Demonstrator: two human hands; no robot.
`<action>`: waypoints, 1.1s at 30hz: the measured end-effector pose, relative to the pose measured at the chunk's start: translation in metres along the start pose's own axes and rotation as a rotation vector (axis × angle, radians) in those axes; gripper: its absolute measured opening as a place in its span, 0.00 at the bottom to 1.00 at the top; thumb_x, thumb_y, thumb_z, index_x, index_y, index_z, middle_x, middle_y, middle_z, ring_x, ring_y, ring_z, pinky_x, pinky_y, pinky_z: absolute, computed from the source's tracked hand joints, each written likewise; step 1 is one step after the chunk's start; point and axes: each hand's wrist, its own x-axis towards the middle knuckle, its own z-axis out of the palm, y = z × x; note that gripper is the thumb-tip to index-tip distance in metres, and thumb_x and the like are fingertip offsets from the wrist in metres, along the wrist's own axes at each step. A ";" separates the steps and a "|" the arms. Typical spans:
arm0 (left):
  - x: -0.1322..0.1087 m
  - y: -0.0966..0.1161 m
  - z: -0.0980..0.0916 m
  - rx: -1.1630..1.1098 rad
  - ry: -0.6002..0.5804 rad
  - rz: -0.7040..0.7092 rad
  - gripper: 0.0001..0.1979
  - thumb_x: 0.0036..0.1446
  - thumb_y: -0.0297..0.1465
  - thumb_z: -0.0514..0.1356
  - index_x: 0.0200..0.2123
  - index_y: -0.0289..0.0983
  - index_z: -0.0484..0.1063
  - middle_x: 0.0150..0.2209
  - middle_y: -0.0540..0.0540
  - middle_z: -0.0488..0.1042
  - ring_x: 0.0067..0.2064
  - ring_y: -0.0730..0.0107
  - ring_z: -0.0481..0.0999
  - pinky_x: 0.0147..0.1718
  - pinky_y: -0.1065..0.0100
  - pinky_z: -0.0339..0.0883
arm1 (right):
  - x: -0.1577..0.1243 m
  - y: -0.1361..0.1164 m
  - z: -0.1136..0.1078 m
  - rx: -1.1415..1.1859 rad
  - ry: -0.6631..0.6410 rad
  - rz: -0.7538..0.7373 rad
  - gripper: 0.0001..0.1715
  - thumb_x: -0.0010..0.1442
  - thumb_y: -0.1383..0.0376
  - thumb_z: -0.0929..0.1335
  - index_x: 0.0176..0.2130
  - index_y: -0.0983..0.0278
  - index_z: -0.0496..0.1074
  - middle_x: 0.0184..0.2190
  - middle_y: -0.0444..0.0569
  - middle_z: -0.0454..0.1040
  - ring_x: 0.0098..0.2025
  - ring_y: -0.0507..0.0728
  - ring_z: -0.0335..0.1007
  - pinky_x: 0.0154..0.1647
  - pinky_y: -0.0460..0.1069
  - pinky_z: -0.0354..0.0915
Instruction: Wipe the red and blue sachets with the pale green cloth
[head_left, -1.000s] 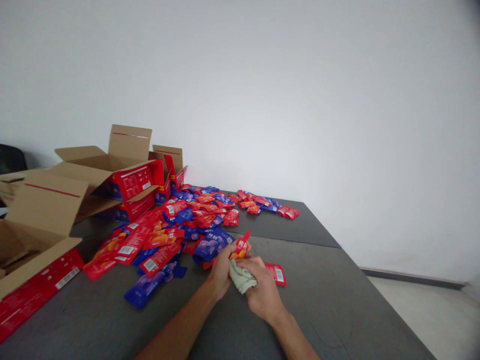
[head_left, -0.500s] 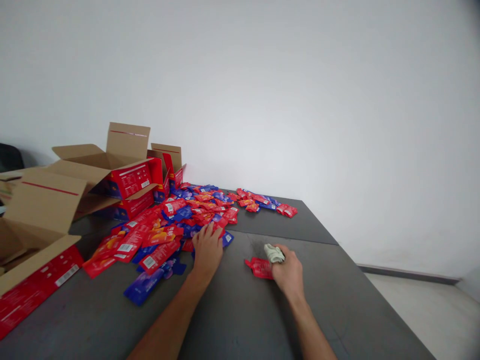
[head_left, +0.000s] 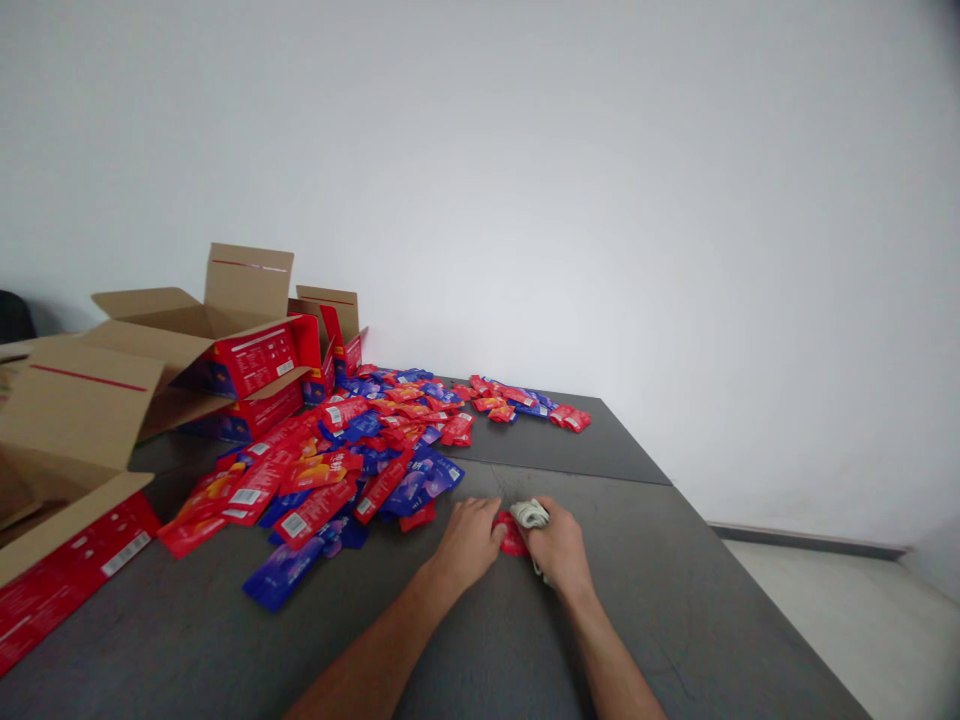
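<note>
On the dark table in front of me lies a small red pouch, partly covered by both hands. My left hand is at its left end, fingers curled over the edge and closed on it; the fingertips are partly hidden. My right hand grips a folded whitish cloth, held against the pouch's right side. Left of my hands spreads a heap of red and blue pouches, some with barcodes showing. A blue pouch lies at the heap's near right edge.
Open red cardboard boxes stand at the left, with another open box nearer to me. A smaller group of pouches lies at the back of the table by the white wall. The table's right edge drops to a pale floor.
My left hand has come from the heap rightward to the red pouch in front of me. My right hand, with the cloth, has shifted slightly left over that pouch.
</note>
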 end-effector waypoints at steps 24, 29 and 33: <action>-0.002 0.007 -0.015 -1.286 -0.151 -0.348 0.35 0.34 0.16 0.62 0.50 0.40 0.73 0.44 0.43 0.77 0.47 0.61 0.75 0.46 0.63 0.66 | -0.019 -0.030 0.013 0.264 0.016 -0.200 0.21 0.55 0.70 0.67 0.48 0.59 0.77 0.42 0.50 0.77 0.42 0.59 0.75 0.45 0.51 0.70; -0.001 0.008 -0.020 -1.303 -0.092 -0.321 0.38 0.33 0.13 0.60 0.52 0.37 0.74 0.46 0.42 0.78 0.51 0.57 0.74 0.49 0.63 0.65 | -0.025 -0.043 0.016 0.317 -0.062 -0.251 0.21 0.55 0.70 0.67 0.48 0.57 0.77 0.43 0.48 0.78 0.43 0.57 0.76 0.45 0.49 0.70; -0.002 0.013 -0.024 -1.311 -0.238 -0.228 0.41 0.33 0.12 0.56 0.55 0.38 0.73 0.55 0.40 0.74 0.58 0.53 0.70 0.55 0.58 0.63 | -0.016 -0.033 0.005 0.227 0.133 -0.075 0.19 0.57 0.66 0.67 0.49 0.60 0.77 0.42 0.51 0.77 0.41 0.58 0.76 0.44 0.50 0.70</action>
